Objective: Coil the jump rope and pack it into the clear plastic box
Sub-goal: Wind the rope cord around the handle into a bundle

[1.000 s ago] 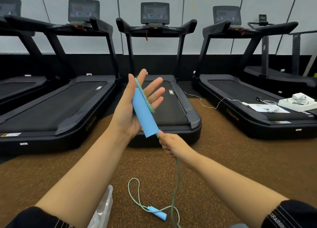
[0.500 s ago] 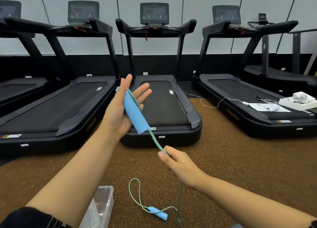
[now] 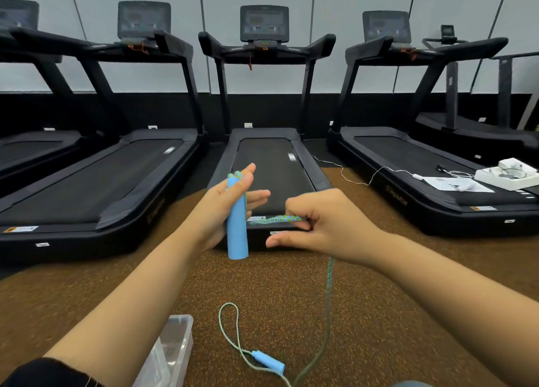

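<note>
My left hand (image 3: 224,208) holds one blue jump rope handle (image 3: 236,226) upright, thumb across its top. The green-and-blue braided rope (image 3: 277,219) runs sideways from the handle to my right hand (image 3: 326,226), which pinches it between thumb and fingers. From there the rope hangs down to the floor and loops to the second blue handle (image 3: 268,362), which lies on the brown floor. The clear plastic box (image 3: 172,348) stands open on the floor at the lower left, partly hidden by my left forearm.
Several black treadmills (image 3: 271,159) stand in a row ahead, close behind my hands. On the right treadmill's deck lie a white box (image 3: 507,173), papers and a white cable. Brown speckled flooring spreads below.
My left hand turned the handle from slanted to upright. My right hand rose and moved right, pulling the rope out sideways from the handle.
</note>
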The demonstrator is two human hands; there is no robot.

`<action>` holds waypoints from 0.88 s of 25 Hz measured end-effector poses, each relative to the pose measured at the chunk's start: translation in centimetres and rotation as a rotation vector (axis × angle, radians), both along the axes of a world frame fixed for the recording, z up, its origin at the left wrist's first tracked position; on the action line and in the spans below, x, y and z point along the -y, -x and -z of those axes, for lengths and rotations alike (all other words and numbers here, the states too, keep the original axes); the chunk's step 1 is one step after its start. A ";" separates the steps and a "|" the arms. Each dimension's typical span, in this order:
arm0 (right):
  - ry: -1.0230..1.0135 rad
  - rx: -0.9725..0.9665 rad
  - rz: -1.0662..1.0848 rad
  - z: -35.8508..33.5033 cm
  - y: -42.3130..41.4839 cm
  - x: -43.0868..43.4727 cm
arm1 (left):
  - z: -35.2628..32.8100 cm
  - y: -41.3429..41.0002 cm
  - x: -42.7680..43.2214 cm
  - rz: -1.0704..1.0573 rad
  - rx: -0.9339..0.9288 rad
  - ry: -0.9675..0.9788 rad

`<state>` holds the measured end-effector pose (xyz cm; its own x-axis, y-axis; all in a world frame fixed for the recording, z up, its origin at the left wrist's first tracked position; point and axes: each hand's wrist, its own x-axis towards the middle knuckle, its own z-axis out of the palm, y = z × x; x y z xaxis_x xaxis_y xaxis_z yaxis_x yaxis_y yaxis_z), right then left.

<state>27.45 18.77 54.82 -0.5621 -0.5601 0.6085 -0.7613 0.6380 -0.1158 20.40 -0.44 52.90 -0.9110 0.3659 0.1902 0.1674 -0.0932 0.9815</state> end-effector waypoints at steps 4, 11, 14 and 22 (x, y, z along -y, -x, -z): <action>-0.172 -0.168 0.013 -3.0 1.2 -0.3 | 0.6 -0.8 -0.4 0.145 -0.002 0.115; -0.158 -0.129 0.063 -6.4 4.3 -1.3 | -0.5 -2.6 0.0 0.340 0.084 0.198; -0.067 0.002 0.056 -6.2 5.5 -1.1 | -1.3 -3.2 0.1 0.474 0.090 0.147; 0.210 0.313 0.056 -1.1 8.0 0.9 | -1.7 -3.4 0.0 0.579 0.114 -0.200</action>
<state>19.46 17.92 55.95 -0.7652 -0.4046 0.5007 -0.6330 0.6148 -0.4705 23.79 -0.47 54.56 -0.5943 0.7738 0.2192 -0.0697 -0.3211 0.9445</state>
